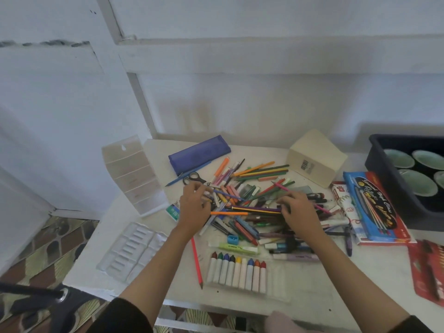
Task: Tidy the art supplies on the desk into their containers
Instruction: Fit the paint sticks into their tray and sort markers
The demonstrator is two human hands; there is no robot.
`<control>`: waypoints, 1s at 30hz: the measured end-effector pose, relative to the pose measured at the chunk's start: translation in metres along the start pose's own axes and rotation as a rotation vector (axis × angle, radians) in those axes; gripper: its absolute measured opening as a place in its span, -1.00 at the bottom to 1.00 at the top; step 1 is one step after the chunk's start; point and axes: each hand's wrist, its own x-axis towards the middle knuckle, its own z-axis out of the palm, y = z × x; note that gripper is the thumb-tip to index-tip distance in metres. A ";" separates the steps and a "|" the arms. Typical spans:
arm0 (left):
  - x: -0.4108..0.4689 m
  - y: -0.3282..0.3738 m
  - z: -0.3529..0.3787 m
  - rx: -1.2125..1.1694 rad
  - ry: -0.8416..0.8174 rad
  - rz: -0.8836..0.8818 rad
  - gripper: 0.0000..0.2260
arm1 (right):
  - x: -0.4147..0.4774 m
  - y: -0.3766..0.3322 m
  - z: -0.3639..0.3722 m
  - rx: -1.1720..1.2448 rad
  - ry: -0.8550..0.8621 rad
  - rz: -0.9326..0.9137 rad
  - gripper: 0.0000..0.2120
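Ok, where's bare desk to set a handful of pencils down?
Bare desk lies between paint tubes and red packet, and a back strip between blue pouch and cream box. The pencil pile mid-desk is crowded.

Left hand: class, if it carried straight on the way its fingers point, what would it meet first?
The left hand would probably meet the black-handled scissors just beyond its fingertips, though depth is unclear.
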 end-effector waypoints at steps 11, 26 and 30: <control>0.087 -0.010 0.032 0.304 -0.307 -0.331 -0.63 | 0.089 -0.023 0.001 -0.029 -0.256 -0.313 -0.76; 0.105 -0.008 0.034 -0.055 -0.079 -0.497 -0.88 | 0.183 -0.079 0.064 -0.486 -0.426 -0.657 -0.67; 0.098 -0.003 0.014 -0.368 -0.048 -0.512 -0.78 | 0.191 -0.085 0.064 -0.508 -0.440 -0.679 -0.78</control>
